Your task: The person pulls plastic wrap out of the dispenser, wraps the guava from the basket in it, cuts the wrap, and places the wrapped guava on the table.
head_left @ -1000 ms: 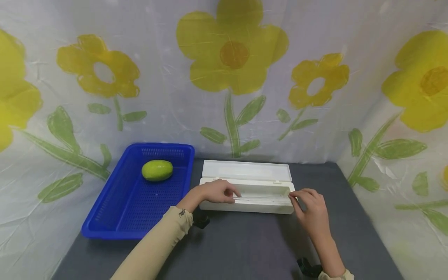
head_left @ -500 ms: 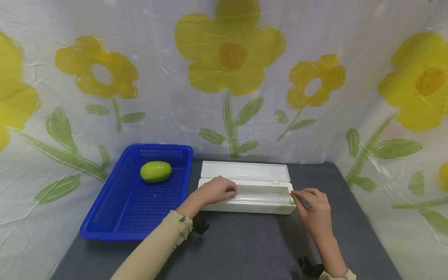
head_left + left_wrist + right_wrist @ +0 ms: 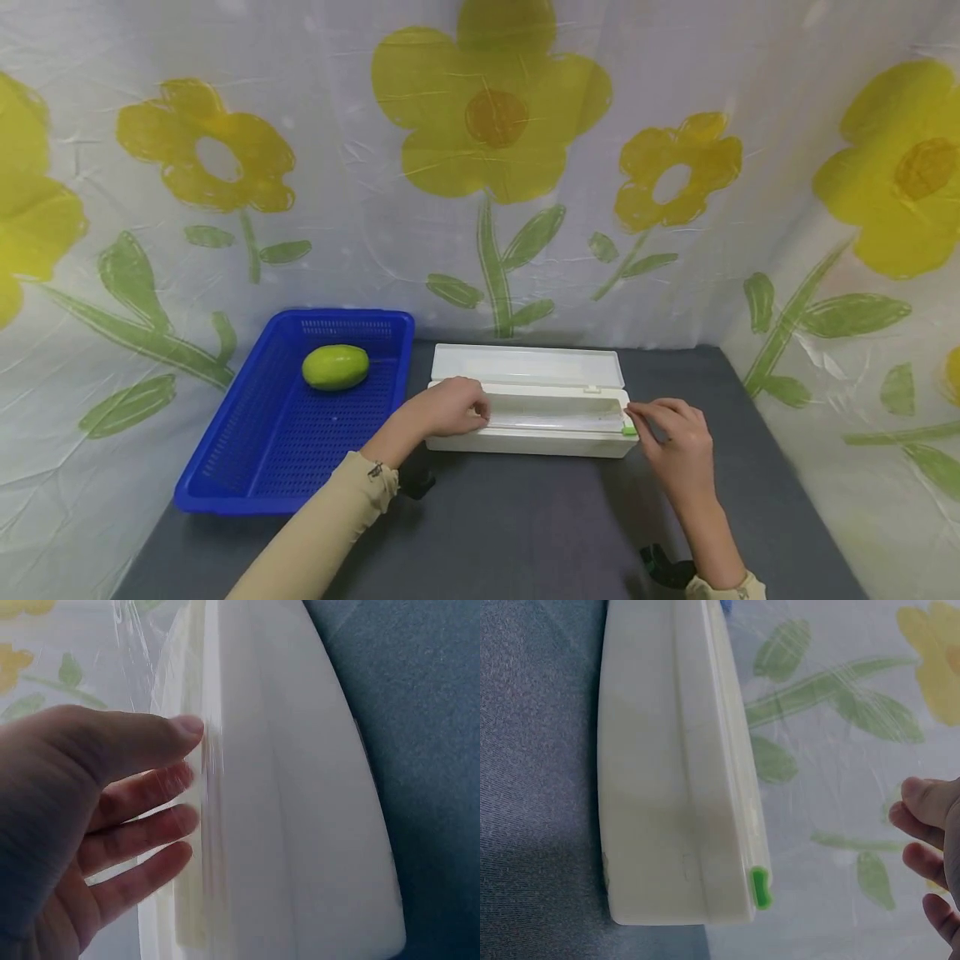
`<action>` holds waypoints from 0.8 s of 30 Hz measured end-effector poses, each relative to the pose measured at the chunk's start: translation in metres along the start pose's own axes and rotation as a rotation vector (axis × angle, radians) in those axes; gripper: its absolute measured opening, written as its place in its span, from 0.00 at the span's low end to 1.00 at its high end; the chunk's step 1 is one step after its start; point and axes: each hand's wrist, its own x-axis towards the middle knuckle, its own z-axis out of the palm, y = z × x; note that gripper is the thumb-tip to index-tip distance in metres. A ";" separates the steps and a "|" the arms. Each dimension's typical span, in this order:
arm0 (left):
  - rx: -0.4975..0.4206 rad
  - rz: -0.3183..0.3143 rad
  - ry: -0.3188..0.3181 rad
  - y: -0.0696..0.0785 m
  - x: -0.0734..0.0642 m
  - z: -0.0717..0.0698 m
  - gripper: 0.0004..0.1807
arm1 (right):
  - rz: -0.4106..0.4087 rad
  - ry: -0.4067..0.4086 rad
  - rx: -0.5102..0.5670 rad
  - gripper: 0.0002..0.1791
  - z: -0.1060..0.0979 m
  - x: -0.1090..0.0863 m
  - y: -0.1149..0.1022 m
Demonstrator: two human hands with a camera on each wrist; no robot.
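Observation:
A long white cling film dispenser [image 3: 525,443] lies on the table, its lid [image 3: 527,365] tipped back. Clear cling film [image 3: 135,637] stretches up from its opening. My left hand [image 3: 448,407] is over the dispenser's left part; the left wrist view shows its thumb [image 3: 161,746] on the near side of the film and its fingers behind, pinching it. At the right end, my right hand [image 3: 675,437] holds thumb and forefinger together on the film's edge, which is barely visible. Below those fingertips sits a green slide cutter [image 3: 761,889] on the dispenser's rim.
To the left stands a blue plastic basket [image 3: 300,450] holding one green, oval fruit [image 3: 335,367]. The table [image 3: 517,525] has a dark grey cover. A whitish curtain [image 3: 337,250] printed with yellow flowers closes off the back and sides.
My left hand has slid a little left along the dispenser. My right hand has shifted slightly right and up, and the green slide cutter, hidden a second ago, now shows.

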 end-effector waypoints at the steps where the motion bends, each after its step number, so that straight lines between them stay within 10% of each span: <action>1: -0.008 -0.001 0.007 -0.002 -0.001 -0.001 0.03 | 0.001 0.001 0.001 0.15 0.000 0.000 0.000; 13: 0.127 0.037 0.031 -0.001 -0.012 -0.011 0.14 | -0.051 -0.001 -0.012 0.18 -0.003 0.004 0.001; 24: 0.122 -0.001 0.183 0.008 -0.021 -0.037 0.07 | -0.045 0.016 -0.042 0.15 -0.009 0.016 0.004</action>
